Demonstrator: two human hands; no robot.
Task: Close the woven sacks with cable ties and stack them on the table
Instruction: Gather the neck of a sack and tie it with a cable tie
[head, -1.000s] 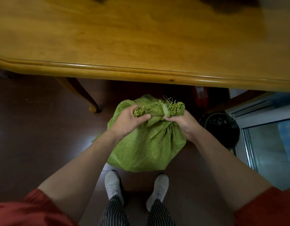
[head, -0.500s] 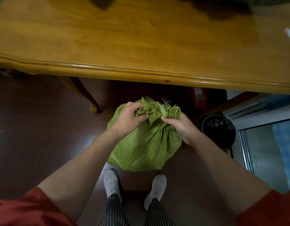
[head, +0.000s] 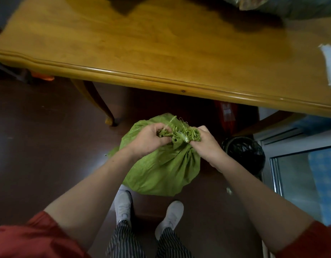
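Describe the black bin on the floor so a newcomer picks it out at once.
Start at the wooden table; below its near edge a green woven sack sits on the dark floor. Just right of the sack, beside the glass door, stands the black bin: round, dark and bag-lined, unlike the bright, crumpled sack.

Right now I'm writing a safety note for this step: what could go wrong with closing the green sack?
The tie sits close to the frayed mouth of the sack; cinched there, it might slip off the bunched neck. Loose threads could snag in the tie. The left hand and right hand both grip the neck; easing either grip may let the gathers spread.
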